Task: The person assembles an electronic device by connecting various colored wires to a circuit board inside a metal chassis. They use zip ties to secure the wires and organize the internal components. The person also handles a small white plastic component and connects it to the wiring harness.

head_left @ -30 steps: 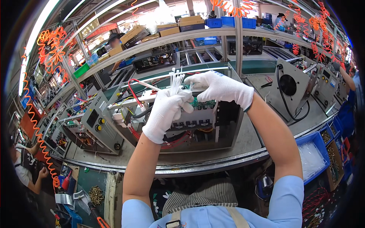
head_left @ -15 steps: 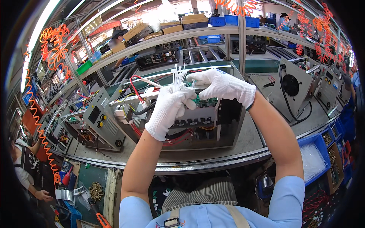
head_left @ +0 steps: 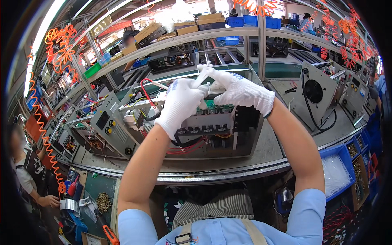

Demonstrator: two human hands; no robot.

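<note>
At the upper centre of the frame, a bundle of white cable ties (head_left: 203,72) is pinched between the gloved left hand (head_left: 179,105) and right hand (head_left: 241,90), above an open metal chassis (head_left: 212,130) on the surface (head_left: 228,165).

Gloved hands: two, a left hand (head_left: 179,104) and a right hand (head_left: 241,92), both in white gloves, closed together on one bunch of white cable ties (head_left: 203,73).

Open metal chassis (head_left: 212,126) with circuit board and red wiring: one, at the middle of the bench (head_left: 228,173).

Grey units with front panel and yellow knobs (head_left: 109,124): one clearly countable toward the bench's left end; more behind it, number unclear.

Grey units with round fan grille (head_left: 316,92): one, toward the right end.

Blue bins (head_left: 339,173): at least two at the bench's right front corner.

Orange coiled hoses (head_left: 45,143): several; exact count cannot be told.
</note>
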